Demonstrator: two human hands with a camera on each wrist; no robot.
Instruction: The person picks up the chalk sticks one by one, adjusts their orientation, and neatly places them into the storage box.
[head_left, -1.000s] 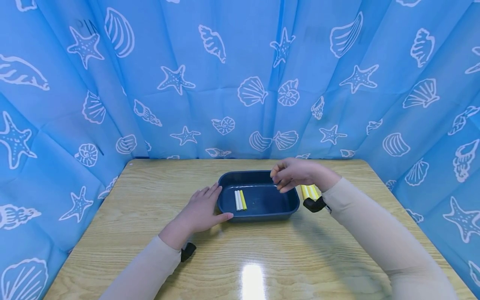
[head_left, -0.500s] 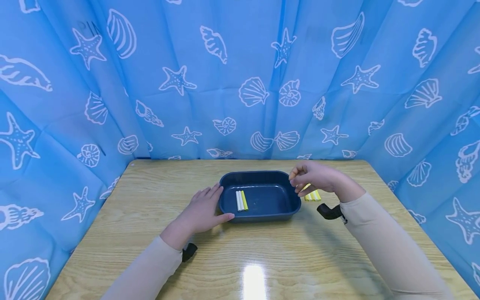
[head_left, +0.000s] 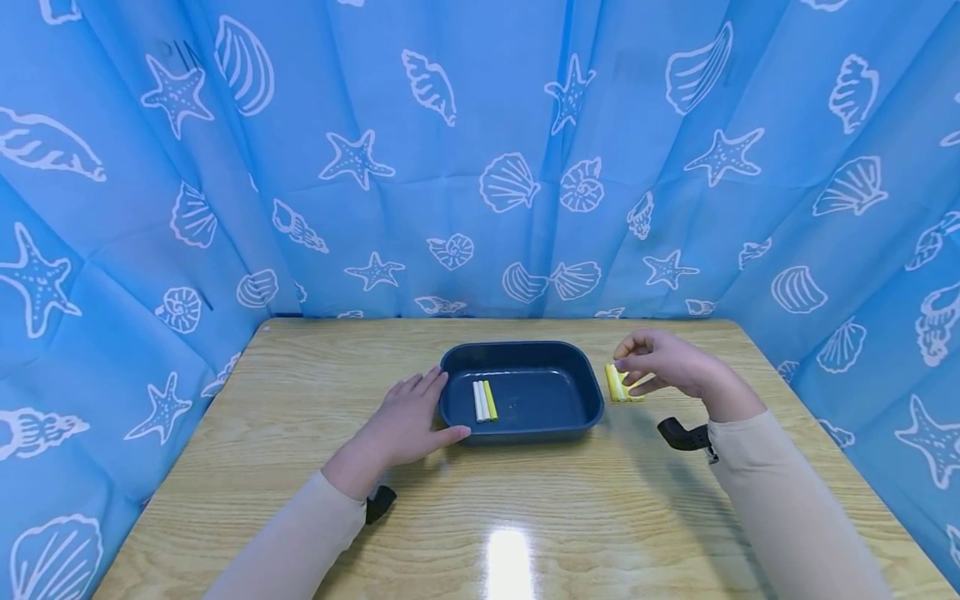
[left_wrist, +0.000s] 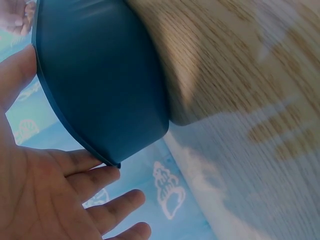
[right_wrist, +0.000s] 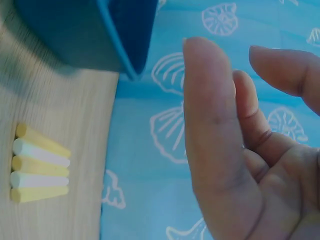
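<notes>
A dark blue rectangular tub [head_left: 525,436] stands on the table, with white and yellow chalk sticks [head_left: 484,401] side by side at its left end. My left hand [head_left: 397,423] touches the tub's left rim with thumb and fingers spread and mostly straight. To the right of the tub lies a row of several chalk sticks [right_wrist: 42,165], yellow and white in turn. Over this row hovers my right hand [head_left: 667,364], its fingers loosely bent. In the right wrist view its thumb and fingertips are apart, with nothing between them.
The wooden table [head_left: 465,500] ends at the back against a blue curtain [head_left: 450,167] with white shell and starfish prints. That curtain also hangs along both sides. Black wrist mounts [head_left: 682,435] jut from below the sleeves.
My right hand has moved right, from above the tub's right part to above the chalk row. The left hand stays at the rim, and the chalk in the tub has not moved.
</notes>
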